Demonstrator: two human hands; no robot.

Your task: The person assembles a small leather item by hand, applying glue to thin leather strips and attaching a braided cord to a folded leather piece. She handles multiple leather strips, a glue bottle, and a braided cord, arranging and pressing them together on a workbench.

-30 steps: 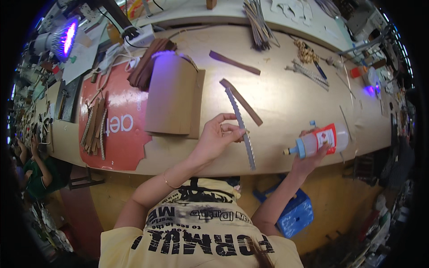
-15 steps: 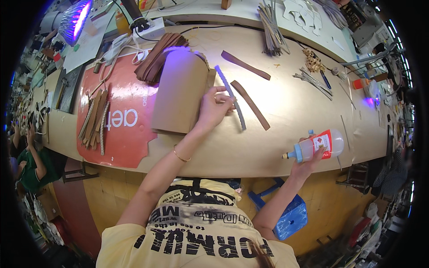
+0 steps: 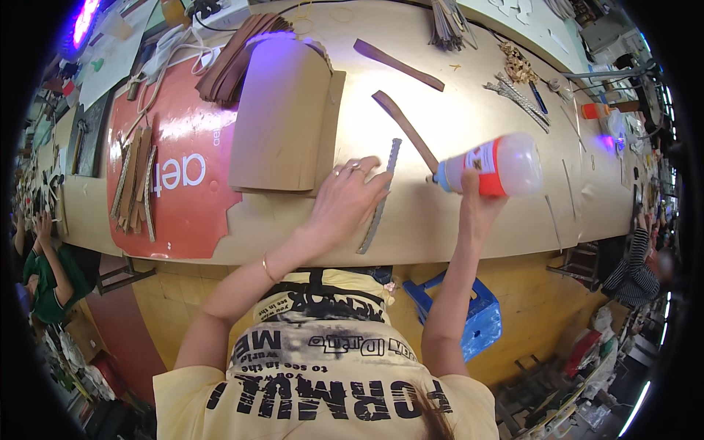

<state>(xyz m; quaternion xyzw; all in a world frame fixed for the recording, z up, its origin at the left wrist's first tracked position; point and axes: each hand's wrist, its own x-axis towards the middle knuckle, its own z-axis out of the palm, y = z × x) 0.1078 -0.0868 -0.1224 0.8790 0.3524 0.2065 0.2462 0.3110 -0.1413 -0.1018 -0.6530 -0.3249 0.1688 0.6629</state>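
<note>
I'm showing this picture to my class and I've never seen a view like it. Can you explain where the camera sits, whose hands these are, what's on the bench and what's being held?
The camera is worn on a person's head and looks down, so its wide lens bends the wooden workbench. Both hands are that person's own. The left hand presses on a thin grey strip lying flat. The right hand holds a glue bottle on its side, nozzle pointing left toward the strip. Also on the bench: a curved cardboard sheet, a red mat and brown strips.
</note>
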